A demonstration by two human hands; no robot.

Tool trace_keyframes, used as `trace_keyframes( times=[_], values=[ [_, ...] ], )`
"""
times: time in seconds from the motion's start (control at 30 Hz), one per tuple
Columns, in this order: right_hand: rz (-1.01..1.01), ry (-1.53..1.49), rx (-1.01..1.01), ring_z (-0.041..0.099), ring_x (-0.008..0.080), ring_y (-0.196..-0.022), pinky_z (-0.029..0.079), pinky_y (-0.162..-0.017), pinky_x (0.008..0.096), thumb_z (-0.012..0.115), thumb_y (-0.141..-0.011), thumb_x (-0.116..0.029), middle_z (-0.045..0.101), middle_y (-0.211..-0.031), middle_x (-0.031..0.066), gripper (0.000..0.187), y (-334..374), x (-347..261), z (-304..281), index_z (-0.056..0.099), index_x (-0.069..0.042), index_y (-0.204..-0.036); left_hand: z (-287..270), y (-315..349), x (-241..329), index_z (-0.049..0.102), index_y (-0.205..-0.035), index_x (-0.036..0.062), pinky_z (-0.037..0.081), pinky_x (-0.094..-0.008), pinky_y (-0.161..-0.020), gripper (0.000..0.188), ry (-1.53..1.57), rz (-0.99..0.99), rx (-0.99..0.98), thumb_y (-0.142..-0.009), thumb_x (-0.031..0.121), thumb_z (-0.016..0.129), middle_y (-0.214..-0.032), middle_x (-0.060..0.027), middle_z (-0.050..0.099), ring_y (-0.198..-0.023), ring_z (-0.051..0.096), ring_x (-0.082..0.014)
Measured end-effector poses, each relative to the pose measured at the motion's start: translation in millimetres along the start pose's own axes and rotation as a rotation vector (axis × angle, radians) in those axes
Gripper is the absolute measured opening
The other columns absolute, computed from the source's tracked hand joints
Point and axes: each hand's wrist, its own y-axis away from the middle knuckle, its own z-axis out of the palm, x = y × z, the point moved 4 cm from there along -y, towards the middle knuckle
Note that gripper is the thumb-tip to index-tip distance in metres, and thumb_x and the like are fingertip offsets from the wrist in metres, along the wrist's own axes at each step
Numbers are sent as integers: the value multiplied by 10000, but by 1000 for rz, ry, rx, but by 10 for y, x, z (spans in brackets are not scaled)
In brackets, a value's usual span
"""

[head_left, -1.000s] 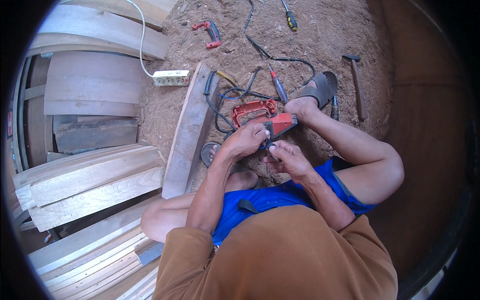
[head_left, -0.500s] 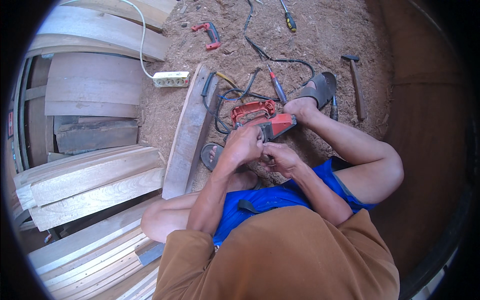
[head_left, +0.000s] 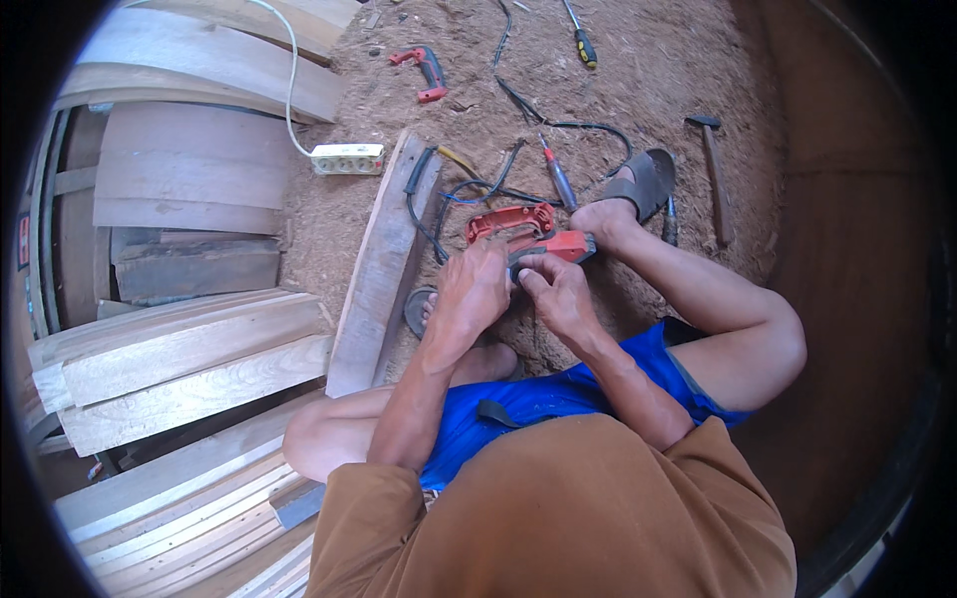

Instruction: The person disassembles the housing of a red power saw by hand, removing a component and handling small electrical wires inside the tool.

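Between my feet rests a red and dark power tool (head_left: 570, 245), which looks like an electric planer, with a hollow red handle frame (head_left: 510, 221) at its far side. My left hand (head_left: 475, 289) is closed on the tool's near left part, its fingertips hidden by the back of the hand. Close beside it, my right hand (head_left: 560, 296) has thumb and forefinger pinched against the tool's near side. Whatever sits in that pinch is too small to make out. A loose red and grey handle shell (head_left: 425, 74) lies farther off on the ground.
A wooden beam (head_left: 387, 264) lies left of the tool, with loose dark cables (head_left: 488, 186) around its far end. Screwdrivers (head_left: 558, 174), a hammer (head_left: 714, 179) and a power strip (head_left: 347, 158) lie on the sawdust. Stacked boards (head_left: 199, 359) line the left.
Both hands have moved slightly farther from my body. My right hand has come up against the tool's near side, covering more of it. The whole view has shifted a little.
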Motion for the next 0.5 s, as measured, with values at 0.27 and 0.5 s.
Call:
trace_keyframes(
  times=[0.27, 0.5],
  values=[
    [364, -331, -91, 560, 60, -564, 445, -470, 215, 677, -957, -177, 657, -736, 2, 150, -54, -16, 144, 709, -44, -895, -94, 67, 75, 501, -1016, 18, 492, -585, -638, 215, 98, 18, 72, -840, 24, 625, -881, -261, 640, -770, 649, -489],
    [422, -315, -88, 526, 71, -536, 444, -469, 247, 672, -966, -194, 614, -685, -9, 196, -201, 43, 260, 641, -89, -804, -193, 205, 91, 545, -1051, 39, 531, -535, -648, 199, 152, -161, 33, -867, 45, 622, -789, -218, 691, -737, 683, -453]
  ],
)
